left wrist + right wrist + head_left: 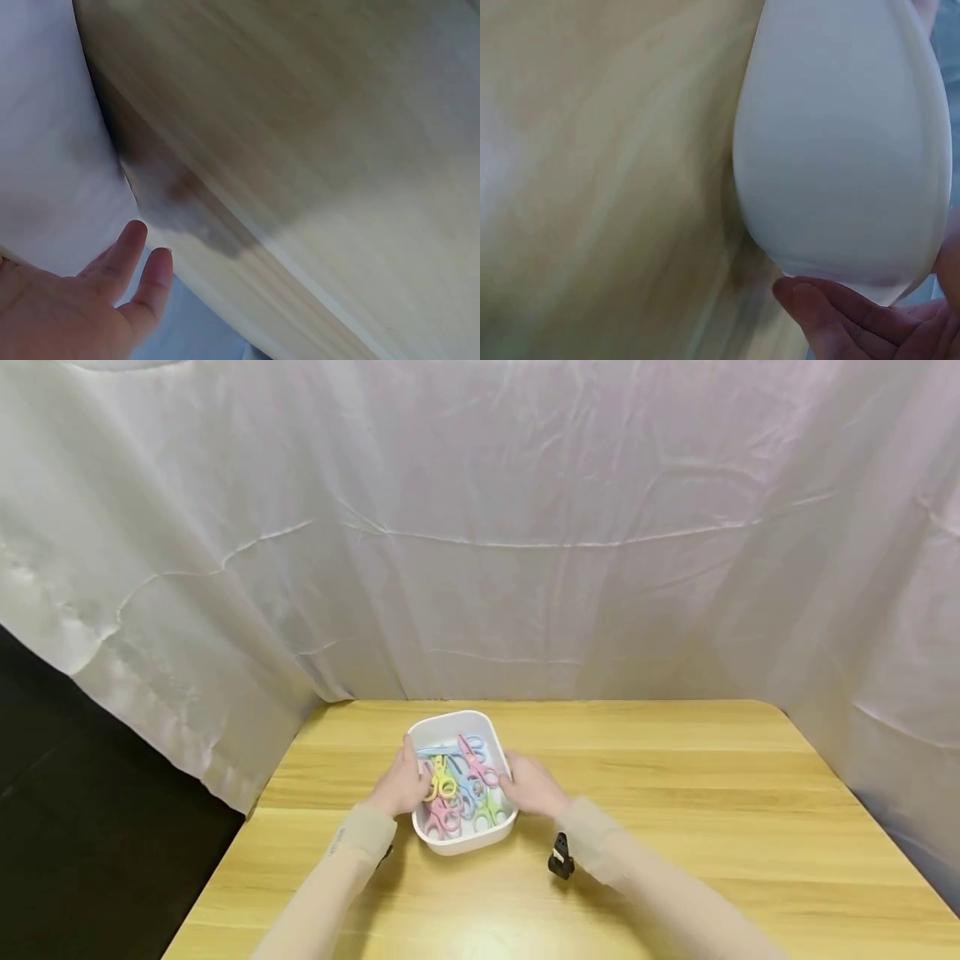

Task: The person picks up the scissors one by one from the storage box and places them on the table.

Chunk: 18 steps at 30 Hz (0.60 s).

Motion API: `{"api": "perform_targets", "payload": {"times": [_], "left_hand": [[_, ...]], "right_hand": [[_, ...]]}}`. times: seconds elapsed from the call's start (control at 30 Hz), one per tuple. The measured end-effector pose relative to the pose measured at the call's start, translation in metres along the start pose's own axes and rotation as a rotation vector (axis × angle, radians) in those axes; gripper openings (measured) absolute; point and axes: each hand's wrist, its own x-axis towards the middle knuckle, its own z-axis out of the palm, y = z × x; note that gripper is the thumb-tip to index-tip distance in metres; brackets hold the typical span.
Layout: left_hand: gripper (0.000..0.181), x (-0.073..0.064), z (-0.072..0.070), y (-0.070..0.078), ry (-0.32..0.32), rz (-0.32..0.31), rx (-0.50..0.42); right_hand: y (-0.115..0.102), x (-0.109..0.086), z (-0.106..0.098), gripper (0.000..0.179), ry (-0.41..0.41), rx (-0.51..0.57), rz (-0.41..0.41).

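Hands [399, 787] grip bin [472, 841], scissors [473, 763] inside; left-cuff lettering [337, 841] illegible

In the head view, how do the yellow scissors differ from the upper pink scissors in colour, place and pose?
Colour: the yellow scissors are yellow; the upper pink scissors are pink.
Place: the yellow scissors lie nearer the left wall, the upper pink scissors nearer the right.
Pose: the yellow scissors point almost straight away from the person; the upper pink scissors slant, tips toward far left.
Shared: both lie in the white tray.
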Motion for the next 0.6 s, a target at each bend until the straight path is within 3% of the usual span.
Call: {"api": "perform_targets", "payload": {"times": [0.2,0.4,0.6], "left_hand": [[0.088,0.0028,-0.0031,0.0025,-0.019,-0.001,0.007],[0.09,0.0023,-0.0012,0.0048,-0.031,-0.013,0.008],[0.089,0.0051,0.0011,0.0049,-0.029,-0.016,0.009]], "right_hand": [[-0.0007,0.0049,0.0022,0.039,0.024,-0.164,-0.007],[-0.004,-0.002,0.002,0.041,0.05,-0.254,0.007],[-0.0059,-0.0033,0.0025,0.036,0.052,-0.274,-0.007]]}}
